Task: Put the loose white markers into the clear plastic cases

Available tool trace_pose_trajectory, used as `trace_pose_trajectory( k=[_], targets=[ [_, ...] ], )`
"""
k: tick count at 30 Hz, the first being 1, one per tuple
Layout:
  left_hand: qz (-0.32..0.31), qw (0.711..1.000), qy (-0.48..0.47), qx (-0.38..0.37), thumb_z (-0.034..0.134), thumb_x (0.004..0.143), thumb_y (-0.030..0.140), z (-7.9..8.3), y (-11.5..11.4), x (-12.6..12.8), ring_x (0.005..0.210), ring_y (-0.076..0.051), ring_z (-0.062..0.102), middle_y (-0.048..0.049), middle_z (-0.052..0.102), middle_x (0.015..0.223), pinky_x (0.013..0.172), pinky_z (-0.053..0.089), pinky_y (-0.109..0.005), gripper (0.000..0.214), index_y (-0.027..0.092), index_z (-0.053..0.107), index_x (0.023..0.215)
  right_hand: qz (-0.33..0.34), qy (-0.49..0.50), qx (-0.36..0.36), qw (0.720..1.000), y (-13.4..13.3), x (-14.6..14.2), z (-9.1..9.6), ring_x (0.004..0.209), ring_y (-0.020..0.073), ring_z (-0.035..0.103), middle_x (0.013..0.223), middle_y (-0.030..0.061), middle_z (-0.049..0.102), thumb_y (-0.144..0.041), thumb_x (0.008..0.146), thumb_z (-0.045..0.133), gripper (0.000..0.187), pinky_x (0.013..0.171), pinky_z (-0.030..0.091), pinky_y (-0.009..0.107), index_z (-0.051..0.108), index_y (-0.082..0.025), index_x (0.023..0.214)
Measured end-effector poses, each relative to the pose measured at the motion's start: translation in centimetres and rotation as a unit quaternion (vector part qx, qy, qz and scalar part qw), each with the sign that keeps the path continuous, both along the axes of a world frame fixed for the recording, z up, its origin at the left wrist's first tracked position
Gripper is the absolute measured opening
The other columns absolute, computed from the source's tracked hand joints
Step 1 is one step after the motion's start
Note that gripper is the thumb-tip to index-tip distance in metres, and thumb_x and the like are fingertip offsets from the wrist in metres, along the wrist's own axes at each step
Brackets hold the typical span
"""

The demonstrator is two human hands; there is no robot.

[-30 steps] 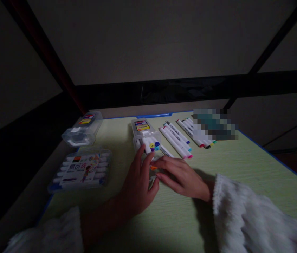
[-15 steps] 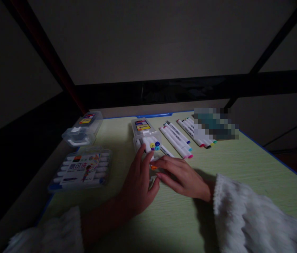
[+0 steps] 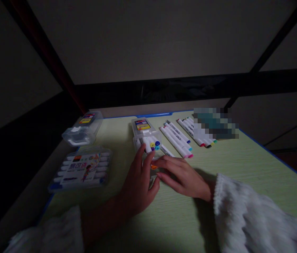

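Clock read from between the hands. Left hand (image 3: pixel 141 189): index and middle fingertips up against a white marker (image 3: pixel 147 145) at the near end of the middle box (image 3: pixel 141 127); thumb curved round to the right fingertips, small gap. Couldn't tell if it gripped. Box lay at 11 to 12, just beyond those fingers, near end packed with markers showing yellow, blue, light blue and purple ends. An orange piece (image 3: pixel 154 167) sat between the hands, partly hidden. Right hand (image 3: pixel 182 178): fingers together and bent, narrow to the thumb, tips at the orange piece; actual grip couldn't be told.

Edges: the table (image 3: pixel 243 175) had blue trim, left side near the left forearm, far side at 12 with a blue handle (image 3: pixel 154 115), right side well out at 3. Pale green surface showed from 3 round to 6.

Around: marker pack (image 3: pixel 81 170) at 9 to 10, left of the left hand; clear box (image 3: pixel 85 128) behind it at 10. Lone marker (image 3: pixel 167 151) just past 12, beside the middle box, close ahead of the right fingers. Loose markers (image 3: pixel 176 138) at 1, blocking that side; another bunch (image 3: pixel 190 131) at 1 to 2, partly covered by a pixelated patch (image 3: pixel 214 124), contents unreadable.
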State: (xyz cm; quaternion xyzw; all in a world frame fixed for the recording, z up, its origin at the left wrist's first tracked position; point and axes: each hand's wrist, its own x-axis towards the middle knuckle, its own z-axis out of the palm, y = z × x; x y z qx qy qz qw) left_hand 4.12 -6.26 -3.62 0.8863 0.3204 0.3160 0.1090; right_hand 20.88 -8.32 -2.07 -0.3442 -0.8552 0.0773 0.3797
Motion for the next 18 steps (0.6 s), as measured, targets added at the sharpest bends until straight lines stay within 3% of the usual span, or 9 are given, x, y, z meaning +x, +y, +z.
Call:
trace_pose_trajectory(
  k=[18],
  targets=[
    [-0.009,1.0,-0.005,-0.009,0.047,0.078,0.011,0.07,0.09,-0.02,0.133,-0.034,0.02,-0.02,0.016,0.141,0.104,0.031,-0.052,0.06,0.017,0.021,0.131,-0.005,-0.012,-0.033,0.999,0.04,-0.05,-0.15,0.076,0.0162,0.058,0.086,0.0075,0.061,-0.024,0.09,0.039,0.024,0.064,0.049,0.03,0.051,-0.013,0.108]
  ],
)
